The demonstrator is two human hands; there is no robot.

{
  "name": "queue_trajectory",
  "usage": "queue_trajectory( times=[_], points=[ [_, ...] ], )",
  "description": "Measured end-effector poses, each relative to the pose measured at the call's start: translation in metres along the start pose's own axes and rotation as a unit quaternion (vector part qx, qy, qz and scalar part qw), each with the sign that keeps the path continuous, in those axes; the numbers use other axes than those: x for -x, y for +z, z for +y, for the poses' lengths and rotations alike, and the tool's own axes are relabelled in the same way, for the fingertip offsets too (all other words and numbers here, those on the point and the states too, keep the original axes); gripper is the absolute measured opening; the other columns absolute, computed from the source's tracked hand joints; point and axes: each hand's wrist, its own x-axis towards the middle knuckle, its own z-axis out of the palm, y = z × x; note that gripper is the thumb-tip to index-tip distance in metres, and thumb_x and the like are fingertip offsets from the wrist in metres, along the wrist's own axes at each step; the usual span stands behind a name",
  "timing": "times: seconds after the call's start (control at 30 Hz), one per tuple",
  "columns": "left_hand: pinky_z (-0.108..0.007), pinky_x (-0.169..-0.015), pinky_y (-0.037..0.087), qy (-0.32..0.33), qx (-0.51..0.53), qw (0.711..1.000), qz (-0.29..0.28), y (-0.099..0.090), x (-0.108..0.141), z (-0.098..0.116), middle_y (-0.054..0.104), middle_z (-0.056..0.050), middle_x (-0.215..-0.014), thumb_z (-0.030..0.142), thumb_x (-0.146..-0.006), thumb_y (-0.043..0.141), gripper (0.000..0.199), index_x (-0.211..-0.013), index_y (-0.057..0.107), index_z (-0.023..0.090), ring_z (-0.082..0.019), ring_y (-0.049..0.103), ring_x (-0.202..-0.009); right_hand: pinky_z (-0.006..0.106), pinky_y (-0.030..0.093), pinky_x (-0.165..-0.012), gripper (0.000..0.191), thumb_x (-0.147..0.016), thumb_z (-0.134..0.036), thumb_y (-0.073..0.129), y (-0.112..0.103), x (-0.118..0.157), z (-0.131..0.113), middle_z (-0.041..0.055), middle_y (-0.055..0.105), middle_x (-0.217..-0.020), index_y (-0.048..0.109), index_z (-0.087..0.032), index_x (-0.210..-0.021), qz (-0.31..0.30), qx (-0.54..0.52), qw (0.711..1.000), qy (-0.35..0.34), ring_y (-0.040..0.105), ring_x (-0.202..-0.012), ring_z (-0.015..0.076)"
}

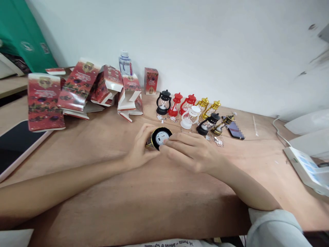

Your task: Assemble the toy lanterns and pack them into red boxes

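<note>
My left hand (141, 146) is wrapped round a small black and gold lantern (153, 140), tipped so its underside faces me. A round white base plate (161, 136) with a small dark slot shows in that black bottom. The fingers of my right hand (189, 149) are pinched together at the right edge of the base; whatever is between them is too small to make out. Beyond my hands stand several mini lanterns: a black lantern (163, 103), red lanterns (189, 103), a white lantern (190, 117) and gold lanterns (212, 109). A bronze-gold lantern (223, 125) leans at the right end.
Several opened red boxes (46, 103) stand at the left, with one upright closed box (151, 81) by the wall. Behind them is a water bottle (125, 63). A tablet (17, 147), a phone (235, 130) and a white power strip (305, 168) lie on the table.
</note>
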Motion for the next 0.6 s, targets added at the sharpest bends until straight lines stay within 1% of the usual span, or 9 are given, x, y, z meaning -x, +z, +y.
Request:
queue_trajectory(
  times=[0.13, 0.3, 0.43, 0.5, 0.6],
  points=[
    [-0.043, -0.077, 0.052, 0.008, 0.007, 1.0, 0.002, 0.0001, 0.0, -0.0011, 0.052, -0.006, -0.102, 0.022, -0.079, 0.063, 0.037, -0.113, 0.051, 0.028, -0.025, 0.055, -0.094, 0.026, 0.047, -0.051, 0.031, -0.097, -0.004, 0.041, -0.0004, -0.0002, 0.0002, 0.0026, 0.069, -0.068, 0.063, -0.014, -0.077, 0.003, -0.002, 1.0, -0.007, 0.058, -0.059, 0.0118],
    [-0.044, -0.076, 0.052, 0.013, 0.009, 1.0, 0.002, 0.0012, 0.001, -0.0036, 0.052, -0.006, -0.103, 0.022, -0.079, 0.063, 0.039, -0.114, 0.05, 0.029, -0.026, 0.056, -0.094, 0.025, 0.046, -0.052, 0.031, -0.097, -0.004, 0.041, -0.0012, 0.0002, 0.0011, 0.0019, 0.068, -0.067, 0.062, -0.015, -0.076, -0.01, -0.008, 1.0, -0.001, 0.057, -0.059, 0.0115],
    [-0.043, -0.076, 0.053, 0.019, 0.013, 1.0, 0.006, 0.002, 0.001, -0.0038, 0.052, -0.005, -0.103, 0.023, -0.08, 0.062, 0.038, -0.115, 0.05, 0.03, -0.025, 0.056, -0.095, 0.025, 0.046, -0.055, 0.029, -0.097, -0.005, 0.041, -0.0011, 0.0007, 0.0012, 0.0024, 0.068, -0.068, 0.063, -0.013, -0.081, -0.01, -0.016, 1.0, 0.002, 0.058, -0.063, 0.0126],
    [-0.042, -0.076, 0.053, 0.018, 0.015, 1.0, 0.007, 0.0018, 0.0009, -0.0031, 0.052, -0.005, -0.104, 0.024, -0.08, 0.063, 0.038, -0.115, 0.05, 0.031, -0.025, 0.056, -0.094, 0.025, 0.046, -0.058, 0.027, -0.097, -0.006, 0.042, -0.001, 0.001, 0.0005, 0.0025, 0.068, -0.069, 0.063, -0.013, -0.082, -0.013, -0.023, 0.999, 0.018, 0.059, -0.065, 0.0129],
    [-0.042, -0.077, 0.053, 0.017, 0.01, 1.0, -0.003, 0.0009, 0.0008, -0.0021, 0.052, -0.005, -0.105, 0.025, -0.079, 0.067, 0.04, -0.116, 0.049, 0.029, -0.025, 0.056, -0.095, 0.025, 0.045, -0.059, 0.029, -0.097, -0.005, 0.039, -0.0012, 0.0021, -0.0016, 0.0045, 0.067, -0.073, 0.062, -0.014, -0.08, -0.03, -0.042, 0.997, 0.06, 0.058, -0.068, 0.0132]
  ],
)
